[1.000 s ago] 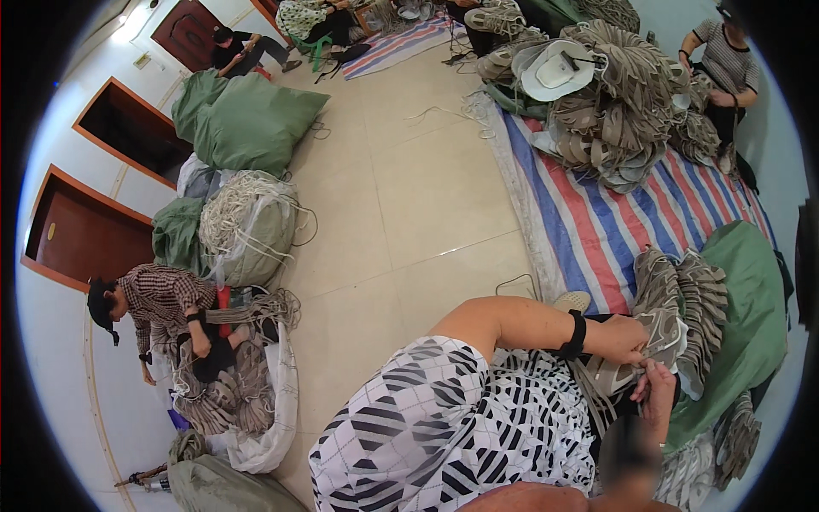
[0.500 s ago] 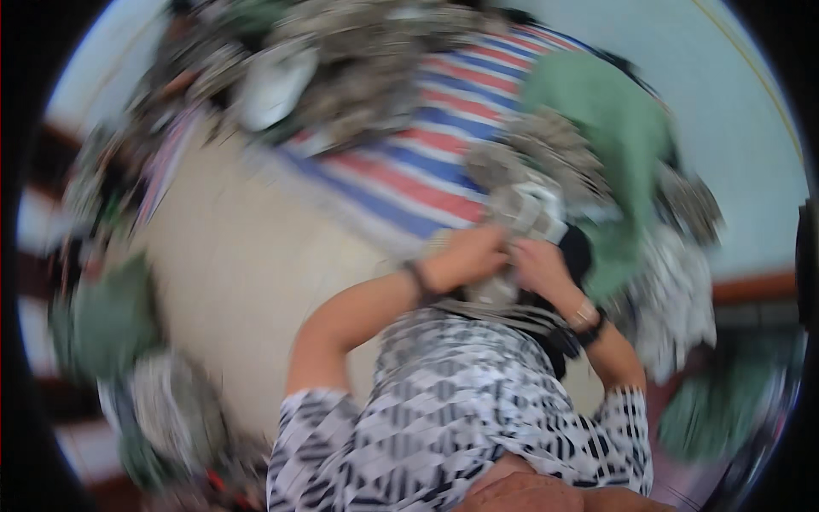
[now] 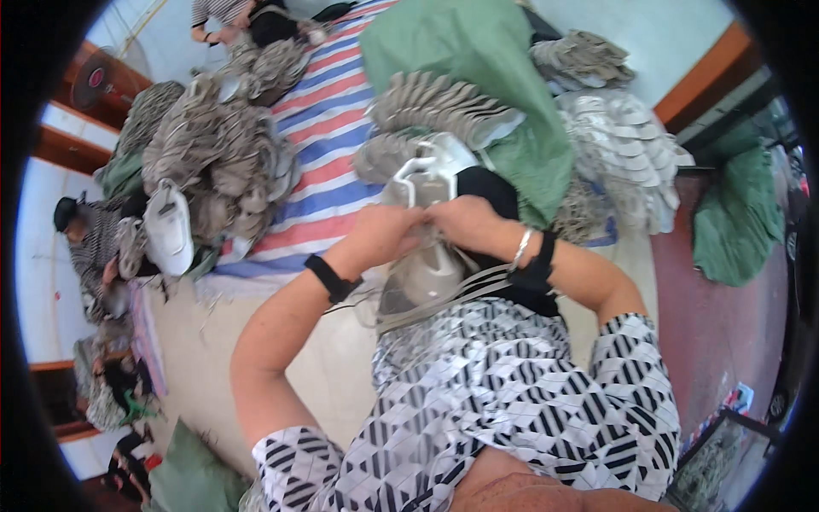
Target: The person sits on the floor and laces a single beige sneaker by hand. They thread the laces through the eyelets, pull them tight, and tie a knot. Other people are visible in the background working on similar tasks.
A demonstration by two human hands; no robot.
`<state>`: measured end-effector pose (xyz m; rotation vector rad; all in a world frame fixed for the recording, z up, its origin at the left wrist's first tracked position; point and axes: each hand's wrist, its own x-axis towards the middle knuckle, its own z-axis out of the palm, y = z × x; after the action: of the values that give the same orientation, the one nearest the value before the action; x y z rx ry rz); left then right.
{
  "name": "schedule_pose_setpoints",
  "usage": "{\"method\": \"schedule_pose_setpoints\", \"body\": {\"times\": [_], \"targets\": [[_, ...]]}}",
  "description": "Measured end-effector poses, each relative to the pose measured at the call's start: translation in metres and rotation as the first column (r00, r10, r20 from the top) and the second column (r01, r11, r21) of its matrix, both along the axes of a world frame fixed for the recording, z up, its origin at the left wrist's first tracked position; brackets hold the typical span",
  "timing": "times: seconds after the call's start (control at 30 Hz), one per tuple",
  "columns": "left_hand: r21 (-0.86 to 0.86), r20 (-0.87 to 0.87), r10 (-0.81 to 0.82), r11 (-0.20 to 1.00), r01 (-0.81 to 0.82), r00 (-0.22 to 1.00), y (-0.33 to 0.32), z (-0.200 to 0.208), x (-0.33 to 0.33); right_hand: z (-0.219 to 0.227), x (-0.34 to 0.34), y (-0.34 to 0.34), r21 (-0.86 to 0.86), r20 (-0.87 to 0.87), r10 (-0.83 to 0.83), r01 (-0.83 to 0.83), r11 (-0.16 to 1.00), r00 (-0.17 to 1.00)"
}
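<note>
Both hands, left (image 3: 388, 235) and right (image 3: 465, 224), pinch the shoe upper (image 3: 426, 273) between them; its long axis runs toward the lap.

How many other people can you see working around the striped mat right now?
2. One sits at the left edge by the wall, in striped clothes; another is at the top left, only partly in view. More may be hidden behind the piles.
</note>
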<state>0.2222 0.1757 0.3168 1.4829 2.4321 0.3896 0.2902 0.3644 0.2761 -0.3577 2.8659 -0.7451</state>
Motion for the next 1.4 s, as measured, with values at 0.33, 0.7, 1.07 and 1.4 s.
{"method": "schedule_pose_setpoints", "body": {"times": [0.33,0.7,1.07,1.4], "targets": [[0.157,0.048,0.046,0.986,-0.053,0.998,-0.019,-0.013,0.012,0.003,-0.031,-0.001,-0.544,0.471,0.208,0.097,0.833,0.857],[0.298,-0.062,0.008,0.955,0.011,0.998,-0.028,-0.032,0.009,-0.003,-0.055,-0.011,-0.169,0.312,0.417,-0.382,0.909,0.854],[0.546,0.286,0.396,0.681,-0.488,0.873,-0.027,-0.038,0.000,0.016,-0.053,0.028,-0.393,0.113,0.289,-0.225,0.892,0.951],[0.395,0.539,0.289,0.743,-0.541,0.791,-0.009,-0.066,-0.050,0.007,-0.032,-0.005,-0.401,0.302,0.175,-0.041,0.915,0.937]]}}
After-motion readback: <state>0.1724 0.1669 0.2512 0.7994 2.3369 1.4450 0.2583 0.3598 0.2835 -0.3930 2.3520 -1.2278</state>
